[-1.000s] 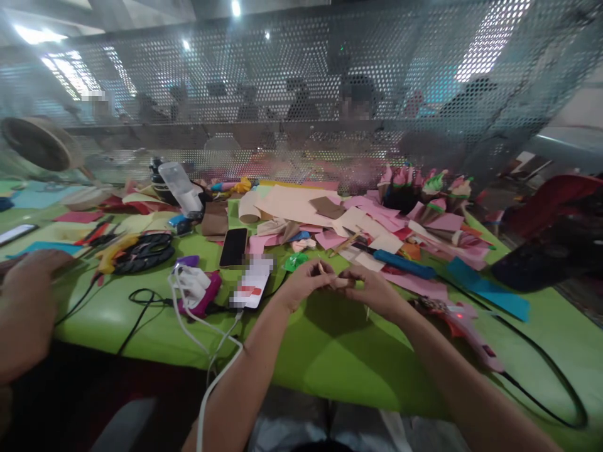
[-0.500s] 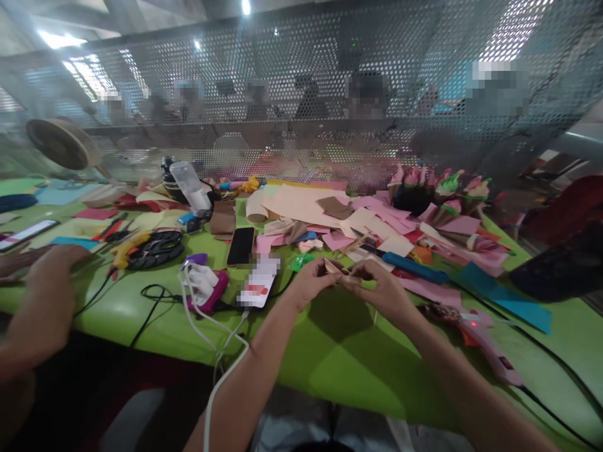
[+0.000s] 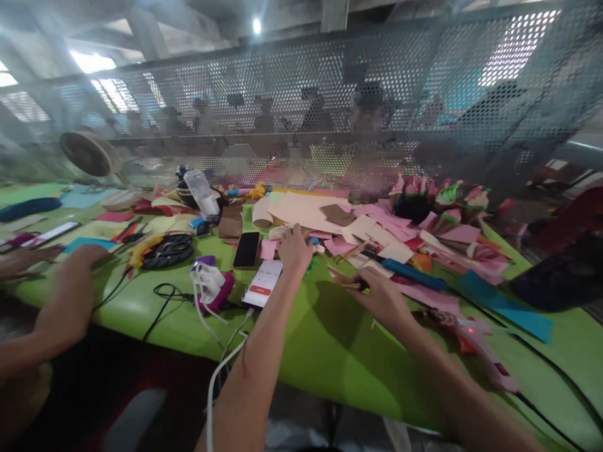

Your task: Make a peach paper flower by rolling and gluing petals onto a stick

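Observation:
My left hand [image 3: 295, 250] reaches forward onto the paper pile, its fingers slightly apart and touching crumpled beige paper scraps [image 3: 277, 233]; its fingertips are partly hidden. Closer to me, my right hand [image 3: 380, 294] pinches a small folded piece of beige-brown paper [image 3: 343, 277] above the green table [image 3: 325, 351]. The paper's tip points to the left. Beyond the right hand lies a blue-handled tool [image 3: 414, 274]. A pink glue gun [image 3: 485, 351] with a lit red light rests beside my right forearm.
Paper sheets [image 3: 306, 210] cover the back. Paper flowers [image 3: 447, 193] stand at the back right. Two phones, one black [image 3: 247, 250] and one with a lit screen [image 3: 262, 282], lie left of my forearm beside a purple power strip [image 3: 221, 292] with cables. Another person's arm [image 3: 66, 307] rests at left.
My left hand has let go of the folded paper and moved forward to the scraps. The right hand keeps the paper. The view has shifted slightly.

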{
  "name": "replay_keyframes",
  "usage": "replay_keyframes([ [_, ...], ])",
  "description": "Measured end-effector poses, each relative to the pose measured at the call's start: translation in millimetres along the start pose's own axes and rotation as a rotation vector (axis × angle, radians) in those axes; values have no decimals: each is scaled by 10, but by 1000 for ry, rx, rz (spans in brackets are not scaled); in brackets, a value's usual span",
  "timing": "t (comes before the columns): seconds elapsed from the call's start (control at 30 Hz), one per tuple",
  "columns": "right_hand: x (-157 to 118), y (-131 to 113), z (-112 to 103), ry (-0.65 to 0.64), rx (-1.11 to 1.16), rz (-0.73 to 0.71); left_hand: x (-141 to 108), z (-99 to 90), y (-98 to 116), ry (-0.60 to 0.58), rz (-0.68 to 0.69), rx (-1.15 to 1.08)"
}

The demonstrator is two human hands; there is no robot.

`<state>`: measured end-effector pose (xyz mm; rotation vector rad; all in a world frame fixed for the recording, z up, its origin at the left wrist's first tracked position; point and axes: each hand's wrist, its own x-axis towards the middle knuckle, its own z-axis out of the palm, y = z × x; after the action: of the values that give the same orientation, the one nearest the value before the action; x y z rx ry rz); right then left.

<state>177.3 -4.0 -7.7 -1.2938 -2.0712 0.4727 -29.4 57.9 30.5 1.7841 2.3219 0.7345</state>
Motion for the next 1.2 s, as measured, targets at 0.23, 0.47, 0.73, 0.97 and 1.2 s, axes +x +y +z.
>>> replay_keyframes([
  [0.23, -10, 44, 58, -45, -112, -55, 305, 256, -7, -76, -8, 146],
  [0.47, -8, 44, 60, -57, -132, -65, 233, 227, -72, -24, 36, 24],
  [0.73, -6, 79, 18, 40, -249, -19, -15, 243, 18, -147, 264, -456],
  [0.97, 13, 106, -46, 175, -317, -22, -578, 162, 93, -236, 249, -325],
  [1.2, -1, 133, -72, 253, -268, -109, -780, 226, 180, -270, 292, 49],
])
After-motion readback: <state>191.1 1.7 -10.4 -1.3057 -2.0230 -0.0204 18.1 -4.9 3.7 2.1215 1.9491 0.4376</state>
